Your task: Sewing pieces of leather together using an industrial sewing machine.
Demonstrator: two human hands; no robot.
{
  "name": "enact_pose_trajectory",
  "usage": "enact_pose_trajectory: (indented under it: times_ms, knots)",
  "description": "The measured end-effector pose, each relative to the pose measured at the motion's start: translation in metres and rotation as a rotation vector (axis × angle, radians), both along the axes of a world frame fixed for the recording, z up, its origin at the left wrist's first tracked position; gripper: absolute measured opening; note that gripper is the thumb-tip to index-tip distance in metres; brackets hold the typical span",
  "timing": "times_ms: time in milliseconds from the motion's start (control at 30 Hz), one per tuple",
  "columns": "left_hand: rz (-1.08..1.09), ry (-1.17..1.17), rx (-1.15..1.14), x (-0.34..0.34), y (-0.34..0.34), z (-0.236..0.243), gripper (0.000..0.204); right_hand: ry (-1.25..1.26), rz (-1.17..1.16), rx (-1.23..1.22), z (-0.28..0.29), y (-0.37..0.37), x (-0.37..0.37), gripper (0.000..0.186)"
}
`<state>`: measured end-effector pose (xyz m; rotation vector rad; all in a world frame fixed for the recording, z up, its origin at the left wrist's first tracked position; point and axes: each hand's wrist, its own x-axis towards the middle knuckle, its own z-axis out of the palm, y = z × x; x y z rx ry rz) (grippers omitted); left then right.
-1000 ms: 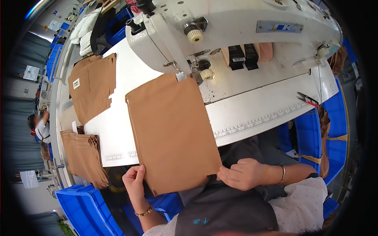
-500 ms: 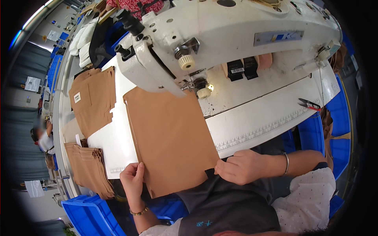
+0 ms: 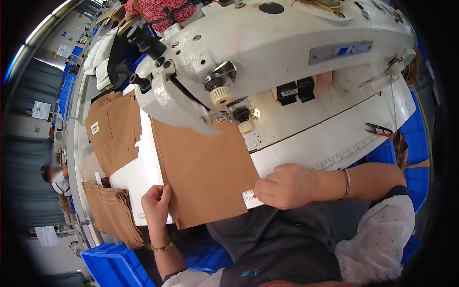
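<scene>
A rectangular brown fabric piece (image 3: 205, 177) lies on the white table (image 3: 129, 173), its far end under the head of the white sewing machine (image 3: 282, 43), where the needle area is partly hidden. My left hand (image 3: 155, 205) pinches the near left edge of the piece between thumb and fingers. At the near right edge, beside a notched corner showing ruler marks beneath, my right hand (image 3: 282, 186) grips the fabric with curled fingers.
Brown cut pieces (image 3: 112, 129) and a thick stack (image 3: 107, 210) lie left. Snips (image 3: 378, 130) rest right; black labels (image 3: 296, 90) lie behind the machine arm. Blue bins (image 3: 107, 265) surround the table. Co-workers (image 3: 158, 9), (image 3: 57, 177) are at the back and far left.
Both hands and the brown piece have moved away from me, further onto the table and under the machine head. The machine appears lower and further left as the view shifts.
</scene>
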<state>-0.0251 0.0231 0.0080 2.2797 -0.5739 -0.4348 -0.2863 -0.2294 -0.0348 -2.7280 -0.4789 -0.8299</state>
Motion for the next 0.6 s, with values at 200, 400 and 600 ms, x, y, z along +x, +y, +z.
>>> enact_pose_trajectory:
  times_ms: [200, 400, 600]
  knots:
    - [-0.067, -0.092, 0.024, 0.018, -0.015, -0.003, 0.023, -0.05, -0.006, 0.029, -0.005, -0.013, 0.017, 0.012]
    - [-0.068, -0.103, 0.014, 0.037, -0.029, -0.005, 0.023, -0.061, -0.021, 0.075, -0.007, -0.023, 0.037, 0.018]
    - [-0.084, -0.119, 0.028, 0.056, -0.042, -0.008, 0.024, -0.103, -0.075, 0.048, -0.01, -0.033, 0.051, 0.018]
